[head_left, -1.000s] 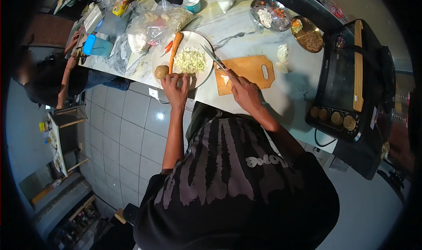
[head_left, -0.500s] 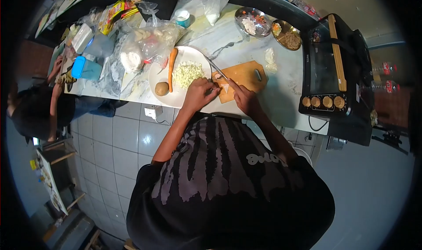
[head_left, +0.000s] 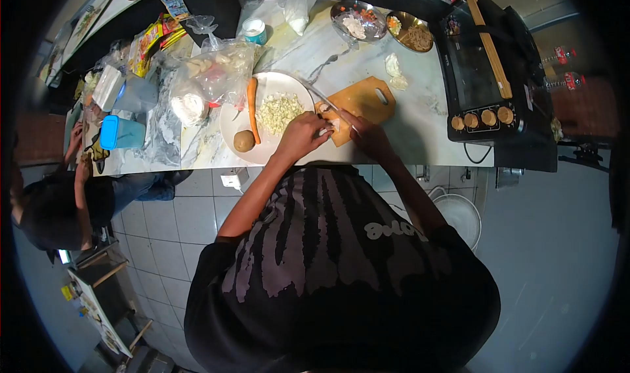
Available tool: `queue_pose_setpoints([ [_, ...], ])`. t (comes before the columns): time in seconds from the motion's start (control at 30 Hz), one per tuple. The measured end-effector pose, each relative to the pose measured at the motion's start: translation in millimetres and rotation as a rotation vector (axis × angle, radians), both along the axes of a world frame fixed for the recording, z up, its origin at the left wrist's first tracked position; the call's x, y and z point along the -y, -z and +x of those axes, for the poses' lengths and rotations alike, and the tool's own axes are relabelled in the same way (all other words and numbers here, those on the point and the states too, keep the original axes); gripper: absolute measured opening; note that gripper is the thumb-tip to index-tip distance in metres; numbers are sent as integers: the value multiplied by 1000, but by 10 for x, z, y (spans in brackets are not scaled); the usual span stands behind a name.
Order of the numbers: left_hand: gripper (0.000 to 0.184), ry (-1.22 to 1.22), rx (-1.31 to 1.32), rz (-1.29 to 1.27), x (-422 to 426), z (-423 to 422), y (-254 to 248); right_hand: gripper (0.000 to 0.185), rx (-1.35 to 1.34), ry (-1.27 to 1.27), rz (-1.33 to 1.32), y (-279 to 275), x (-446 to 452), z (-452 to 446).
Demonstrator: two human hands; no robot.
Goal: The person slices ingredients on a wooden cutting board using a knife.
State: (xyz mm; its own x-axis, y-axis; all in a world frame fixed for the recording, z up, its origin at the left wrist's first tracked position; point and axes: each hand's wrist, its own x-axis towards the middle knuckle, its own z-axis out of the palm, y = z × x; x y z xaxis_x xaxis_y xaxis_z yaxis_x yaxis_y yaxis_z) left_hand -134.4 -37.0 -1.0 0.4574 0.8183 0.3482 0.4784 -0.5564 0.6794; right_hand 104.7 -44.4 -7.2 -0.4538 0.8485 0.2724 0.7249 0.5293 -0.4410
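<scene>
My right hand [head_left: 369, 139] is closed round the handle of a knife [head_left: 323, 98], its blade slanting up and left across the cutting board [head_left: 375, 92]. My left hand [head_left: 302, 135] has its fingers bent together at the board's left edge, and what they grip is hidden. Small pale, pinkish pieces [head_left: 336, 124] lie on the board between both hands. Left of the board, partly under my left hand, is a large white plate [head_left: 230, 125] with a heap of diced pale vegetable [head_left: 278, 112], a carrot [head_left: 252, 104] and a round brown potato-like item [head_left: 244, 141].
Behind the plate sits a clear plastic bag [head_left: 220, 71] of food. Metal plates of chopped food [head_left: 375, 28] stand at the back, and a black toaster oven [head_left: 474, 78] on the right. A blue-lidded container [head_left: 125, 133] is left, near another person [head_left: 59, 206].
The whole view has shifted slightly, with the counter higher in the picture. The knife stays in my right hand over the board, its blade at a slightly different slant.
</scene>
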Motion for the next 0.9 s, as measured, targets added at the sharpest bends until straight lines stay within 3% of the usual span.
queue_pose_setpoints([
  [0.07, 24, 42, -28, 18, -73, 97, 111, 60, -142, -20, 81, 14, 63, 21],
  [0.13, 28, 35, -82, -46, -168, 153, 27, 50, -249, 358, -358, -167, 201, 0],
  [0.17, 32, 20, -144, -101, -204, 189, -6, 50, -249, 368, -353, -172, 212, 16],
  [0.23, 32, 22, -154, -81, -249, 220, 29, 38, -157, 637, -586, -143, 230, 51],
  [0.27, 30, 49, -195, -57, -263, 216, 46, 38, -161, 647, -584, -67, 255, 57],
  [0.33, 29, 88, -238, -32, -279, 227, 87, 29, -570, 634, -246, 101, 320, 52],
  [0.53, 22, 90, -168, -130, -312, 334, -22, 27, -633, 774, -414, 194, 369, 89],
  [0.63, 17, 7, -70, -305, -377, 385, -108, 26, -812, 763, -601, 162, 353, 87],
  [0.7, 16, 16, 342, -541, -445, 409, -53, 25, -876, 724, -486, 192, 295, 36],
  [0.77, 20, 13, 375, -556, -503, 413, -57, 23, -1014, 694, -464, 66, 256, 2],
  [0.83, 21, 49, 595, -605, -576, 408, 49, 22, -996, 656, -444, -8, 170, 1],
  [0.9, 21, 45, 614, -620, -594, 408, 109, 21, -979, 612, -421, -61, 45, 12],
])
